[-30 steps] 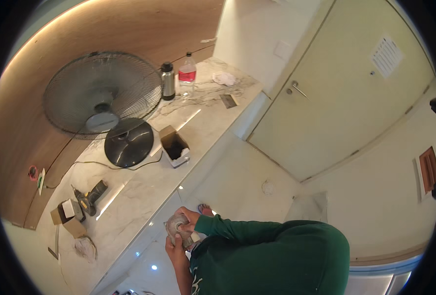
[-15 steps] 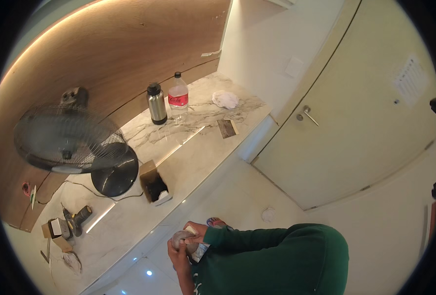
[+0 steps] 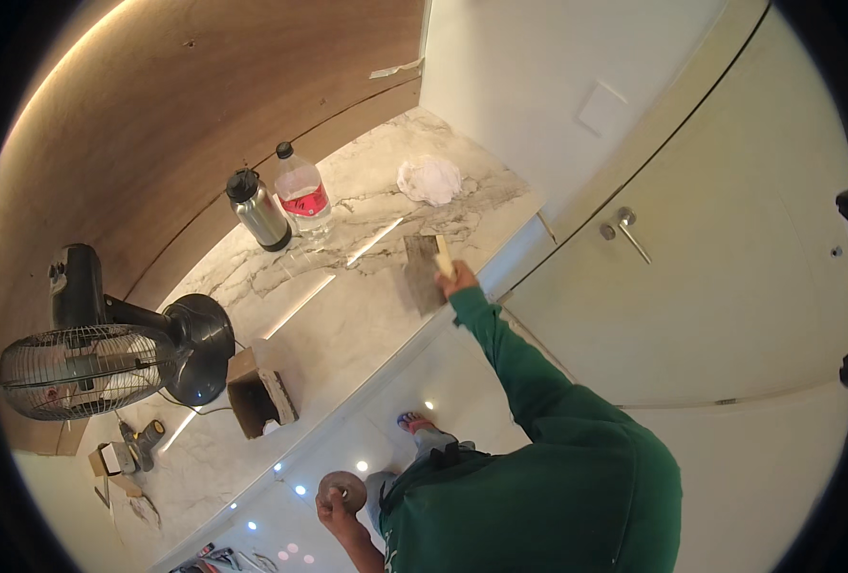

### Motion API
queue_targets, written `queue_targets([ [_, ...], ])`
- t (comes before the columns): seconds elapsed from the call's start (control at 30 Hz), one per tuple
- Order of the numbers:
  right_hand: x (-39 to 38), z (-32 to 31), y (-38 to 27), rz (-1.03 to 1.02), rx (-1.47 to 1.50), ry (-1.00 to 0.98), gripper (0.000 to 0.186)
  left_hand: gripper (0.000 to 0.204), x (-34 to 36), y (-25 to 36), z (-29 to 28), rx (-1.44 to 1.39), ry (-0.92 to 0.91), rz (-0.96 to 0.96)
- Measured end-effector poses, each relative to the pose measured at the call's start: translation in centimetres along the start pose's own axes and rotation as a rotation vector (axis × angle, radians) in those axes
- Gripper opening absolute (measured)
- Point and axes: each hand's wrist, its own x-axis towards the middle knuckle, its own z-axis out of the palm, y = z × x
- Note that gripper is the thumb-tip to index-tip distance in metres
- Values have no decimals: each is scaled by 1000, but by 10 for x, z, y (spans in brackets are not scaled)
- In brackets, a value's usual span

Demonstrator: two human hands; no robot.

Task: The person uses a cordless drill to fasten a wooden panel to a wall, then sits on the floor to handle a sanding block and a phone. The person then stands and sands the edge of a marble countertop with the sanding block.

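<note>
My right hand [image 3: 456,277] reaches onto the marble counter [image 3: 309,334], closed on the pale edge strip of a flat grey scraper [image 3: 421,277], which is slightly blurred near the counter's front edge. Low in the view, my left hand [image 3: 336,516] grips a round brownish disc [image 3: 347,485] with a central hole, held off the counter. An open cardboard box [image 3: 252,396] lies between the hands' positions, toward the left. Beyond my right hand are a crumpled white cloth [image 3: 429,179], a clear bottle [image 3: 300,181] with a red label and a steel flask [image 3: 259,215].
A black fan [image 3: 199,349] fills the counter's left, near a drill [image 3: 143,447] and small box [image 3: 113,458]. A wooden back panel [image 3: 156,115] borders the counter. A door [image 3: 710,286] stands at right. My foot [image 3: 412,422] and some tools [image 3: 214,559] are on the floor.
My right hand has left the disc and reached up and forward onto the scraper. My left hand still holds the disc. The view has shifted, with the fan appearing farther left and lower.
</note>
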Motion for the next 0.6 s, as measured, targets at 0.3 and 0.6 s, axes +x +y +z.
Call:
queue_targets([
  [0.3,81,39,-30,354,-689,90,98,59,-15,-51,-11,-342,211,-173],
  [0.6,111,24,31,20,276,-264,64,31,-43,-55,-15,-334,179,-173],
])
